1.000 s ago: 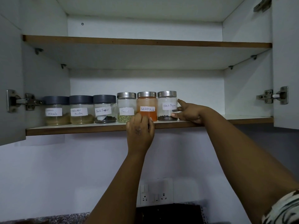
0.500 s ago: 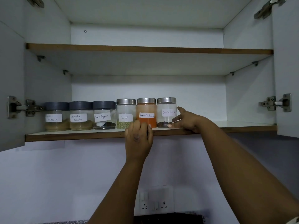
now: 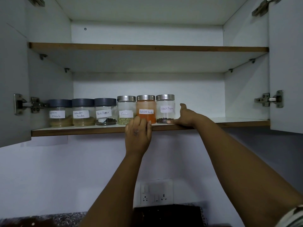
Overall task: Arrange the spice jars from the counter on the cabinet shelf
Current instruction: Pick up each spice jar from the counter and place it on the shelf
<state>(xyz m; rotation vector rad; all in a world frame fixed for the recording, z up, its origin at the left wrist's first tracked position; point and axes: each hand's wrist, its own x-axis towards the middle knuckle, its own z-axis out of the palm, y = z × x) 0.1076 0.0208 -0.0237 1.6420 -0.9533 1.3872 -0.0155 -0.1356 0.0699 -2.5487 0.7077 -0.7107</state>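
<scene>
1. Six spice jars stand in a tight row along the lower cabinet shelf (image 3: 237,122), filling its left and middle stretch; the right part of the shelf holds the person's right hand only.
2. The left hand (image 3: 137,133) reaches up from below at the shelf's near edge, its fingers curled against the lower front of the red chilli powder jar (image 3: 146,109) and just beside the fennel jar (image 3: 126,110) (whether it truly grips the jar or merely rests on it cannot be told).
3. The right hand (image 3: 184,116) lies on the shelf just right of the steel-lidded black pepper jar (image 3: 165,108), fingers straight and pointing left along the jar's base, thumb raised, holding nothing.
4. Handwritten white labels read, left to right: "Garam Masala" (first word faint) on the garam masala jar (image 3: 59,113), "Coriander Powder" on the coriander powder jar (image 3: 83,112), "Black Pepper" on the grey-lidded black pepper jar (image 3: 105,111), then "Fennel", "Red chilli Powder" and "Black Pepper".
5. The three left jars wear dark grey lids; the three right ones have steel lids.
6. A socket plate (image 3: 156,192) sits on the wall below.
</scene>
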